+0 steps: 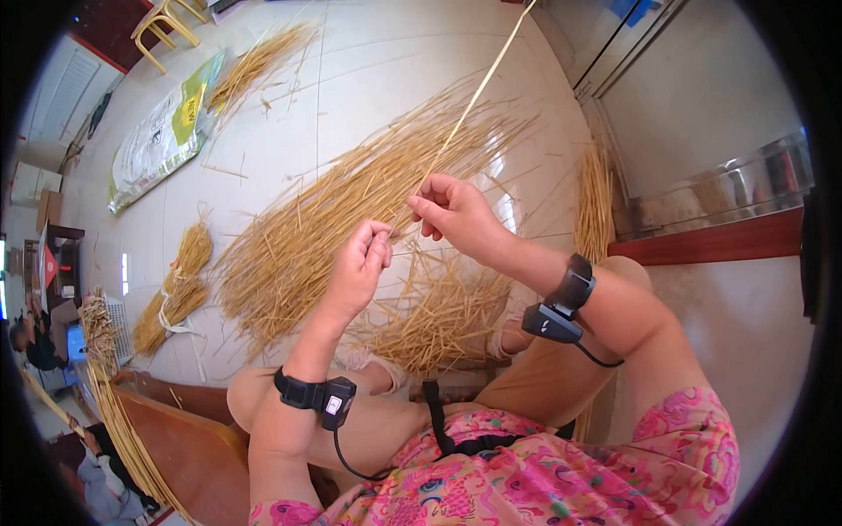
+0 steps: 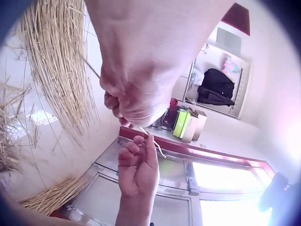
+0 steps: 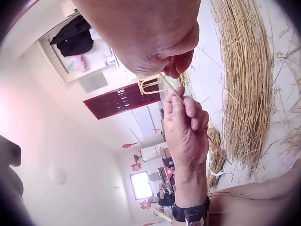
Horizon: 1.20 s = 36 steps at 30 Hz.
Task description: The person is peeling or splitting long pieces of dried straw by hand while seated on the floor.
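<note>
A long pale straw stalk (image 1: 478,92) runs up and away from between the two hands, over the floor. My right hand (image 1: 460,215) pinches it with thumb and fingertips. Just below and to the left, my left hand (image 1: 360,263) pinches the stalk's lower part, its fingers curled in. In the right wrist view the stalk passes between the left hand's (image 3: 186,127) thumb and fingers. A thin pale end (image 2: 160,148) shows by the right hand (image 2: 136,174) in the left wrist view. Beneath both hands lies a broad spread of straw (image 1: 333,202).
Short broken straw (image 1: 438,320) is heaped between the feet. A tied straw bundle (image 1: 180,285) and a printed bag (image 1: 162,140) lie to the left. More straw (image 1: 595,202) lines the door side at right. A wooden seat (image 1: 184,438) is at lower left; people sit beyond.
</note>
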Each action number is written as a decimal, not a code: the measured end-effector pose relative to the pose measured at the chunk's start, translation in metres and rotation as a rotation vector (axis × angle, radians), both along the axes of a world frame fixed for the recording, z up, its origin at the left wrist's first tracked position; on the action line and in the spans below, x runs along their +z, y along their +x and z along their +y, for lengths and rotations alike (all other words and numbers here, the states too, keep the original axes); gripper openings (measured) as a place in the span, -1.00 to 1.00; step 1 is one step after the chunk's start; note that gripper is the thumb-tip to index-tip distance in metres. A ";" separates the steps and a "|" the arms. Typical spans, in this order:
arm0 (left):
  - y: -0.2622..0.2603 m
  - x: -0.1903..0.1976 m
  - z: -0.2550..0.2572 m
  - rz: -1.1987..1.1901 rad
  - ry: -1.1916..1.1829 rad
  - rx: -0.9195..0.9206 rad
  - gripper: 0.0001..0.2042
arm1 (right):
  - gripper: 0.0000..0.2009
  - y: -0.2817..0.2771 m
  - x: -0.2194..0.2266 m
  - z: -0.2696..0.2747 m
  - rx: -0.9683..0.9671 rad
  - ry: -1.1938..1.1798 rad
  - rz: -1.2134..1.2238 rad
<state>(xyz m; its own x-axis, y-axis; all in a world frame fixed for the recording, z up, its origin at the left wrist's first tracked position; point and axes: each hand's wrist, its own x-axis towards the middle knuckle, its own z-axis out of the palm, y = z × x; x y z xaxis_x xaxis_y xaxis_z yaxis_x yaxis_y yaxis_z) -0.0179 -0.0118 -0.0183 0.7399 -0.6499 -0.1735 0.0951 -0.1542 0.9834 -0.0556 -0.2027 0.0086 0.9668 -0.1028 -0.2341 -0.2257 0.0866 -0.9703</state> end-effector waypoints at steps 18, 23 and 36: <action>0.007 0.007 -0.001 -0.505 0.221 0.116 -0.81 | -0.81 0.004 0.007 -0.008 -0.066 0.166 0.004; 0.010 0.004 0.003 -0.535 0.227 0.090 -0.86 | -0.80 0.002 0.009 -0.005 -0.019 0.086 -0.007; 0.005 0.011 -0.004 -0.375 0.082 0.132 -0.81 | -0.77 0.000 0.010 -0.003 0.021 0.151 -0.059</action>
